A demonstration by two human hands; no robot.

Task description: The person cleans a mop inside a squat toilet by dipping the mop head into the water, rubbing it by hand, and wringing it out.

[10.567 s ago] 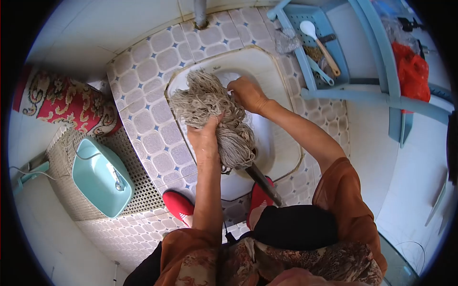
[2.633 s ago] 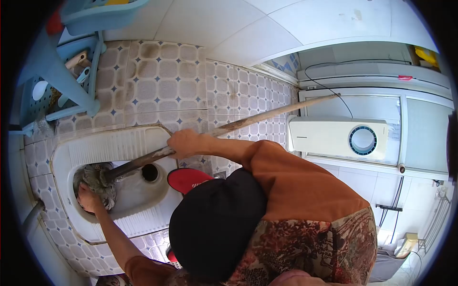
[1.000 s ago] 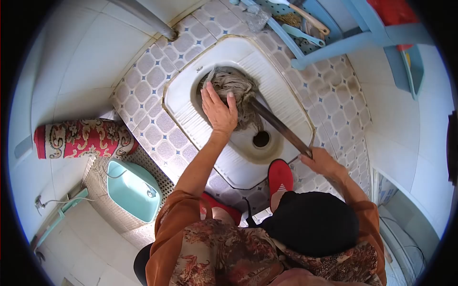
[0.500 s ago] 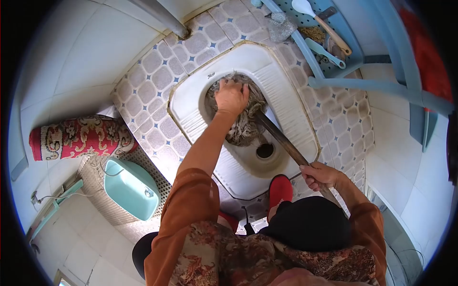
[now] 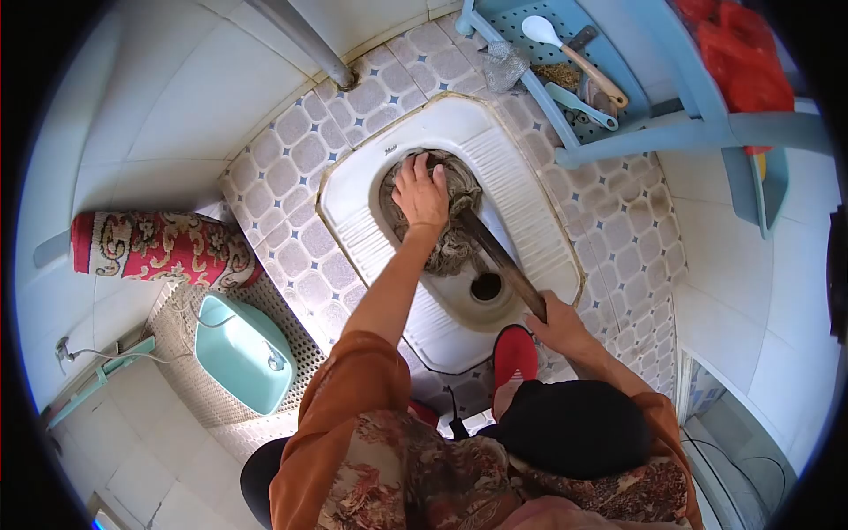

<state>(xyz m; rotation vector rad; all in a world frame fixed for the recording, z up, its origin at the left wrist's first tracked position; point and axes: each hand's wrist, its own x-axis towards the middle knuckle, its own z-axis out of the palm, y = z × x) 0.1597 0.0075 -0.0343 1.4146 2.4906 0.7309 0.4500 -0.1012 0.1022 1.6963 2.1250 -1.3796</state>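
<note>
A grey string mop head (image 5: 452,248) lies bunched in the bowl of the white squat toilet (image 5: 358,181). My left hand (image 5: 420,193) rests palm down on top of its strands, fingers apart. The dark mop handle (image 5: 499,252) slants from the mop head down to the right, over the toilet's ribbed rim. My right hand (image 5: 558,322) is wrapped round that handle near the toilet's lower right edge. The round drain hole (image 5: 486,286) shows just below the mop head, left of the handle.
A blue shelf (image 5: 618,150) with spoons in its tray stands at upper right. A red bag (image 5: 746,62) hangs above it. At left are a rolled red rug (image 5: 159,247) and a teal basin (image 5: 225,375). A pipe (image 5: 305,40) rises behind the toilet.
Since the earliest frame, the mop head has gone from between both hands down into the bowl. In the last half second, my right hand has shifted slightly left with the handle.
</note>
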